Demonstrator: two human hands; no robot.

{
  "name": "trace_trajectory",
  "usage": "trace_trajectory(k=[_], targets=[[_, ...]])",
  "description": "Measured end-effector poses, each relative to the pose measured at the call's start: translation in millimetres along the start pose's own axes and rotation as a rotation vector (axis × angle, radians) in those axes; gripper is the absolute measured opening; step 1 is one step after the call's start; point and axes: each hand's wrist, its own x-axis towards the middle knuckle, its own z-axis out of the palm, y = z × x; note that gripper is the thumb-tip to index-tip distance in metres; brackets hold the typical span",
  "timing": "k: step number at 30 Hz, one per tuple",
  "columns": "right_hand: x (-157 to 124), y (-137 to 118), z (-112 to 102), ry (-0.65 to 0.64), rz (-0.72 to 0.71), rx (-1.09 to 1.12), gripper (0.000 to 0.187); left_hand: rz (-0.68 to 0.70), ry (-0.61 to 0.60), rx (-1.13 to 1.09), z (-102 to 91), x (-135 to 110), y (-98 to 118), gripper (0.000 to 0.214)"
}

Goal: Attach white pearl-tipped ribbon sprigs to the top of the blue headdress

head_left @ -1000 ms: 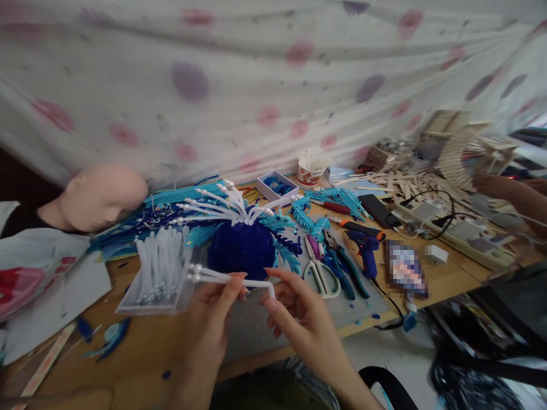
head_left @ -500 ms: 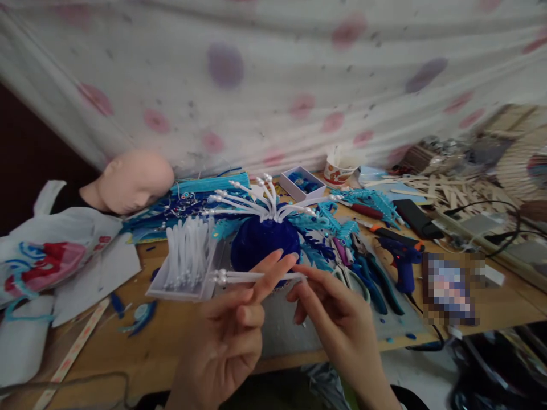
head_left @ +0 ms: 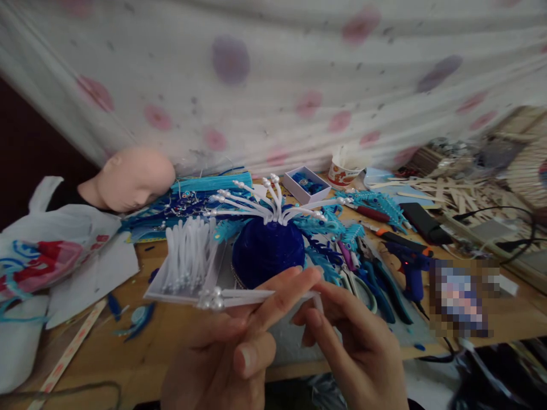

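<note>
White pearl-tipped stems (head_left: 243, 294) lie level across the front, their pearl ends pointing left. My left hand (head_left: 239, 341) is closed on them, with the stems running between its fingers. The bent far end of the stems is pinched by the thumb and index finger of my right hand (head_left: 354, 336). Just behind both hands sits a dark blue dome-shaped cap (head_left: 269, 250), its lower front partly hidden by my fingers. From its top similar white pearl-tipped stems (head_left: 273, 206) fan out. More white stems (head_left: 188, 250) fill a shallow white box (head_left: 164, 294) at its left.
A mannequin head (head_left: 134, 176) lies back left, behind a plastic bag (head_left: 98, 230). Scissors (head_left: 359, 287), pliers (head_left: 388, 290) and a blue glue gun (head_left: 410, 267) lie to the right. Behind are a small white box (head_left: 314, 196), a paper cup (head_left: 342, 175) and wooden sticks (head_left: 461, 196).
Both hands, with the stems, sit a little lower and closer in the view. The right fingers have shifted slightly right, and the view itself has moved a little.
</note>
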Motion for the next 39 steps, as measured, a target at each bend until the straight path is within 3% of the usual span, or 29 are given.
trace_trajectory(k=[4,6,9,12,15,17,21,23,25,27,28,29,31,32,35,39], targets=[[9.7,0.3,2.8,0.022,0.039,0.012,0.017,-0.067,0.016,0.206,-3.9,4.9,-2.5,0.057],[15.2,0.3,4.1,0.022,0.067,-0.002,0.024,-0.1,-0.041,0.27,-5.8,10.2,-3.7,0.048],[17.3,4.3,3.8,-0.03,0.06,-0.027,0.03,-0.041,-0.074,0.364,-8.5,20.6,-5.7,0.037],[11.4,13.8,1.1,-0.119,0.045,-0.05,0.013,0.117,0.036,0.517,-15.8,31.3,-10.1,0.036],[4.9,23.3,0.3,-0.139,0.086,-0.055,0.027,0.327,0.245,0.774,-28.2,42.1,-16.7,0.036],[3.3,25.5,1.9,-0.142,0.1,-0.073,0.032,0.512,0.313,1.003,-36.2,49.6,-19.7,0.027],[4.5,21.0,-0.5,-0.202,0.09,-0.15,0.038,0.872,0.177,1.522,-42.1,61.3,-18.1,0.009],[3.4,23.8,-13.5,-0.187,0.075,-0.19,0.035,0.995,0.131,1.626,-41.1,64.2,-15.5,0.011],[0.5,37.1,-38.6,0.021,0.076,-0.294,0.027,1.071,0.149,1.606,-40.8,65.6,-12.7,0.011],[-2.3,61.7,-73.2,0.509,0.2,-0.517,0.03,1.1,0.218,1.55,-43.0,67.1,-10.0,0.01],[-2.7,76.9,-91.6,0.765,0.279,-0.66,0.042,1.092,0.263,1.528,-44.8,68.3,-8.8,0.009],[-2.2,92.9,-109.2,0.894,0.369,-0.759,0.058,1.08,0.304,1.502,-46.7,69.7,-8.0,0.007],[2.2,123.5,-137.5,0.894,0.482,-0.917,0.083,1.056,0.37,1.408,-49.7,73.0,-8.4,0.003],[6.1,136.4,-147.0,0.82,0.513,-0.997,0.084,1.04,0.394,1.34,-50.1,74.6,-9.7,0.004],[20.9,159.2,-158.3,0.557,0.587,-1.116,0.068,0.998,0.403,1.102,-46.3,76.9,-16.4,0.005],[32.3,152.3,-157.5,0.484,0.599,-1.111,0.057,0.988,0.282,0.879,-38.7,76.1,-18.3,0.011]])
